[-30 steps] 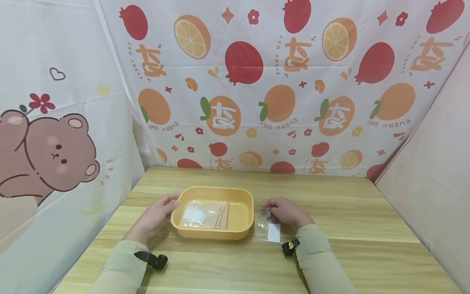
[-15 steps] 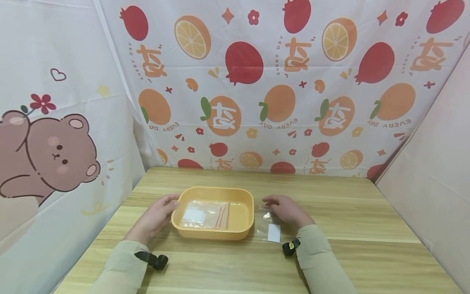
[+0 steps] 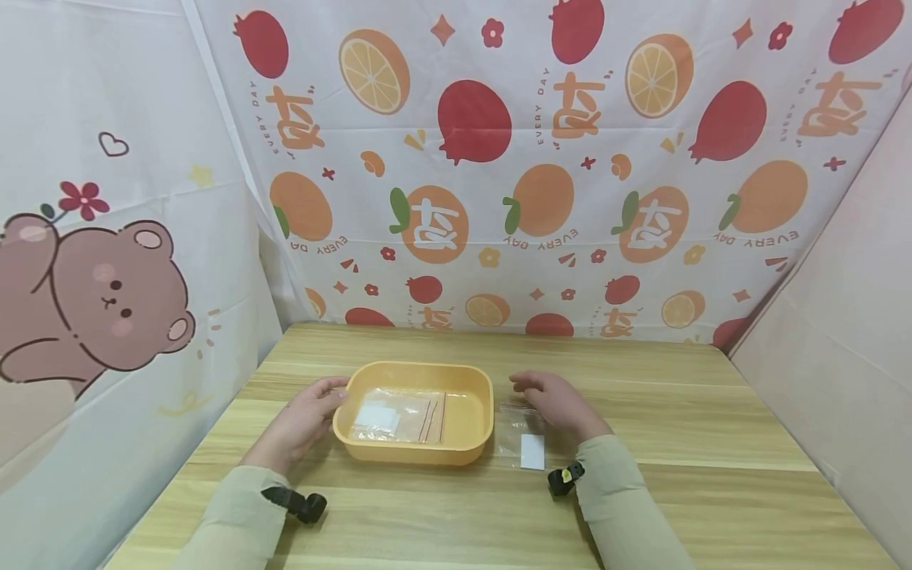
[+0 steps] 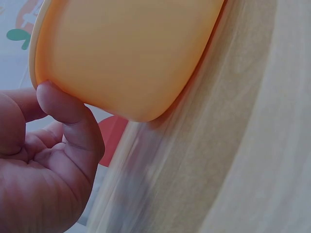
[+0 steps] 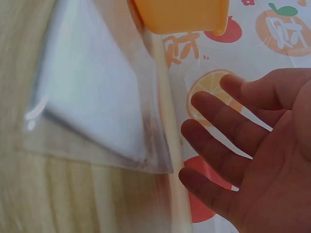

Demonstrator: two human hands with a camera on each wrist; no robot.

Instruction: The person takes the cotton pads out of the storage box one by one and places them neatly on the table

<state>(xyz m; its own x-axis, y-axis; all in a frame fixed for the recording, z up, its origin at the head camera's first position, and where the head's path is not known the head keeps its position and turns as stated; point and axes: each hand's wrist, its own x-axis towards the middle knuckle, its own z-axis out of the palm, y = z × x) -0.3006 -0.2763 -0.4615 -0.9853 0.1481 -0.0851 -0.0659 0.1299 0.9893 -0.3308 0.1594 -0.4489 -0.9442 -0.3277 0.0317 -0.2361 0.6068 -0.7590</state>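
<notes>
In the head view a yellow plastic basin [image 3: 466,453] stands on the wooden table. My left hand [image 3: 308,419] is at its left end, the bent thumb [image 4: 60,104] pressed to the outside just by the rim. Inside the basin lies a clear zip bag [image 3: 409,416] with red seal lines and a white card in it. To the basin's right is a smaller clear zip bag [image 3: 511,435] with a white card [image 3: 532,452] at its near end. Over that bag's far edge hovers my right hand [image 3: 552,402], its fingers [image 5: 214,145] spread and holding nothing.
A pale wood-grain table [image 3: 427,522] carries everything. A fruit-printed curtain [image 3: 527,269] hangs behind it, a bear-printed sheet [image 3: 114,301] at the left and a plain sheet [image 3: 841,332] at the right. Black strapped cameras [image 3: 306,507] sit on both wrists.
My right hand has let go of the small zip bag, straightened its fingers and lifted slightly away from it. The bag now lies flatter. My left hand and the basin have stayed put.
</notes>
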